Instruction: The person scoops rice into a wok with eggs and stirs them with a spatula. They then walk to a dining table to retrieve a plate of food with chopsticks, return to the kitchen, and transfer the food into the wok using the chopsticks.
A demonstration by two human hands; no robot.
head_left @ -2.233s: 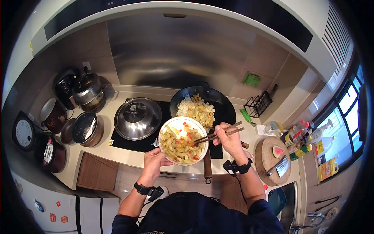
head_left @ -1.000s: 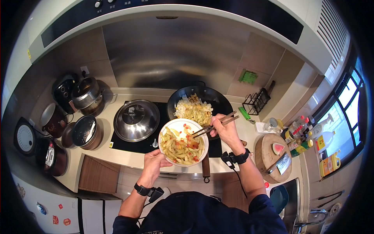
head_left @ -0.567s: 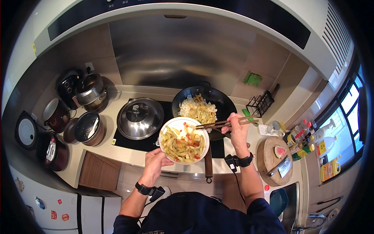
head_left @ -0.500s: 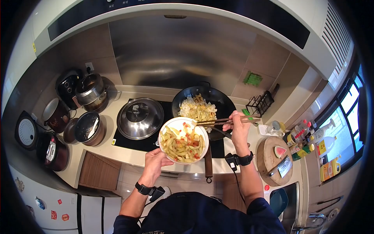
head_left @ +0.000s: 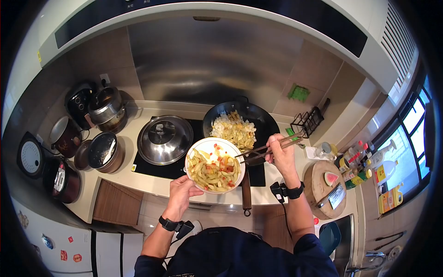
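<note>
My left hand (head_left: pixel 183 190) is closed on the lower left rim of a white bowl (head_left: pixel 203 148). Pale yellow-green strips of food (head_left: pixel 210 173) with red bits fill most of it. In my right hand (head_left: pixel 280 152) is a pair of chopsticks (head_left: pixel 263 150), their tips at the bowl's right rim. Behind the bowl sits a black wok (head_left: pixel 265 127) on the stove, partly hidden by it. White rice (head_left: pixel 230 125) and more of the yellowish strips lie in the wok. Its wooden handle (head_left: pixel 247 194) points toward me.
Left of the wok, a domed steel lid (head_left: pixel 165 141) covers a pan on the stove. Pots (head_left: pixel 106 152) and a rice cooker (head_left: pixel 67 180) stand farther left. On the right, a round chopping board (head_left: pixel 318 189) holds a cleaver (head_left: pixel 333 197) and watermelon (head_left: pixel 330 178), near several bottles and a sink (head_left: pixel 348 231).
The bowl has shifted slightly left. My right hand has turned, and the chopsticks now slant more steeply, with their tips lower, at the bowl's right side.
</note>
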